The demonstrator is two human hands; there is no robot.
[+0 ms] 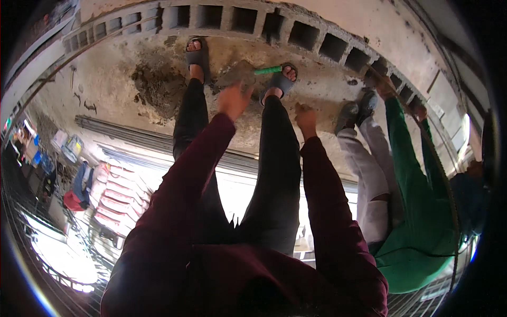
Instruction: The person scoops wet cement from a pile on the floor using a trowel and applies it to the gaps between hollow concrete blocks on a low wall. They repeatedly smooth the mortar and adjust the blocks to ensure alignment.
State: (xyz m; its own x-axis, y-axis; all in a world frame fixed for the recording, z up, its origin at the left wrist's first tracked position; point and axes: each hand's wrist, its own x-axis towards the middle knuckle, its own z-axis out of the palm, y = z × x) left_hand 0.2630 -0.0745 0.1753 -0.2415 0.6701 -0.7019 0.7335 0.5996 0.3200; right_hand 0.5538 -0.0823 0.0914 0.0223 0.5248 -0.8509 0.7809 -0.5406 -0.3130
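Trowel (260,71), green grip, lying on floor (119,100) just beyond L hand (234,101), grip end right beside R sandal (280,83); I can't tell if they touch. From my remote stn I read L hand as w/ fingers partly spread & nothing visibly held; contact w/ the blade (236,74) unclear, b/c hand and blade overlap in view. R hand (306,119), to the right & apart from trowel, looks loosely curled; its palm is hidden from me, so whether it holds sth. I can't tell. Heap (158,87), dark & lumpy, poss. mortar, lies left of L hand. Blocks (244,21) form a row beyond both hands. Co-worker (417,211), green top, is to the right of R hand.

Risks, my judgement: (a) a careless step could kick or pin trowel, b/c sandal is so near; (b) L hand, being on the blade side, could close on the edge instead of the grip; (c) rough floor could snag blade if dragged; (d) R hand could bump co-worker if both reach one spot.
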